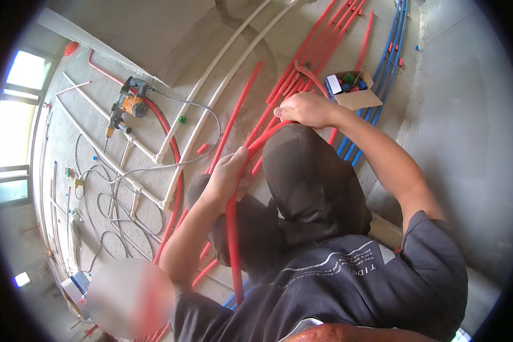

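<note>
My left hand [227, 175] is closed around a red plastic pipe [232, 245] in front of my left knee. My right hand [308, 109], also closed, grips the same pipe just beyond my right knee. Between the two hands the pipe slants over the dark trouser leg [308, 165] and bends at my left hand. From there its lower length drops toward my waist. My right palm hides the pipe's upper end.
More red pipes [325, 37] and blue pipes [386, 62] run along the floor beside a small open carton [359, 101] of fittings. Leftward lie white pipes [202, 122], an orange and black rotary hammer drill [132, 106] and its looping grey cable [216, 128]. A wall [467, 114] rises on the right.
</note>
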`<control>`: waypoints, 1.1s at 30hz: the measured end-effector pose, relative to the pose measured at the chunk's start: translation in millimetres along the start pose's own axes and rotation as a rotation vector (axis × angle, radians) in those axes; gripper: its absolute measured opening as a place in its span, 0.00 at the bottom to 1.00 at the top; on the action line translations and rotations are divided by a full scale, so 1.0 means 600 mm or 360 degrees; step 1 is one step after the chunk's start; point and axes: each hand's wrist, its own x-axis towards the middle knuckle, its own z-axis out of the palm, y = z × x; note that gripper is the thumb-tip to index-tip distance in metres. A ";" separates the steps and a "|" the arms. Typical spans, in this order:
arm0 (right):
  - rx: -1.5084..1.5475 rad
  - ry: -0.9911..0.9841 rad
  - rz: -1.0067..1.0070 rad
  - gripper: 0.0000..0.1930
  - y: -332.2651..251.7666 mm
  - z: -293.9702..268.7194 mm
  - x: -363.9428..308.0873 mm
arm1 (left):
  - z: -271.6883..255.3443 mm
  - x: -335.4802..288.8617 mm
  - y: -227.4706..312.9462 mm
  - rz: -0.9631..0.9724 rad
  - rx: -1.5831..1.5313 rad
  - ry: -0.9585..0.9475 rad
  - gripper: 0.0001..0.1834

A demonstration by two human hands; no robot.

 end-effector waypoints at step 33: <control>0.0062 -0.0054 0.0309 0.31 -0.044 0.102 0.075 | -0.100 -0.017 -0.070 0.0147 -0.0184 0.0287 0.22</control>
